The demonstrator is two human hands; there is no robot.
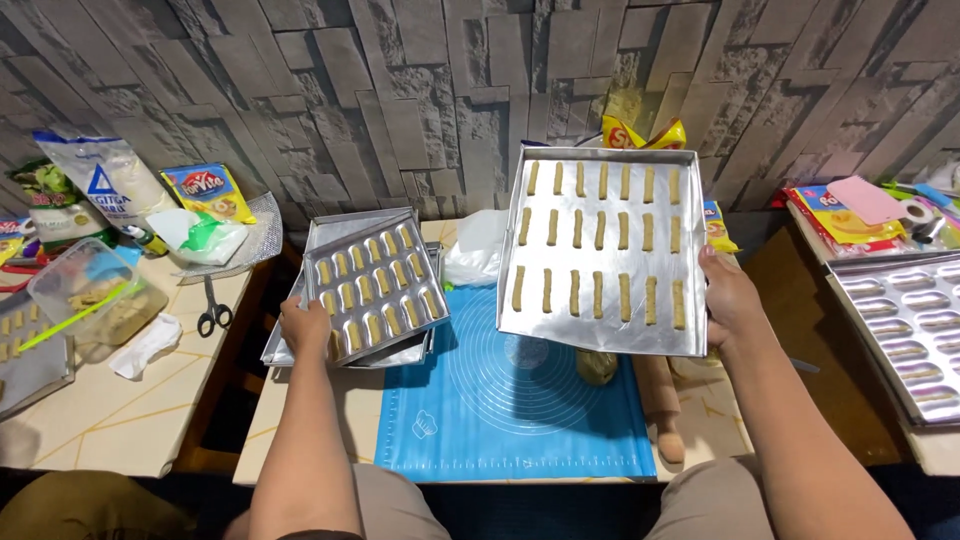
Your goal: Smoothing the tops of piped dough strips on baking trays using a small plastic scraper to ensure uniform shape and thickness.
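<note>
My right hand (728, 298) grips the right edge of a flat silver baking tray (604, 340), lifted and tilted above the table. On it lie three rows of thin dough sticks (598, 232). My left hand (304, 326) holds the near corner of a smaller moulded tray (436, 318) filled with oblong dough pieces (372, 284). That moulded tray rests tilted on a stack of flat silver trays (330, 232). Beneath the lifted tray lies a blue baking mat (470, 420) on the low table.
A wooden rolling pin (664, 410) lies right of the mat, beside a lump of dough (597, 366). Scissors (211, 310), a plastic tub (82, 290) and snack bags (210, 192) sit on the left table. An empty moulded tray (905, 330) lies at right.
</note>
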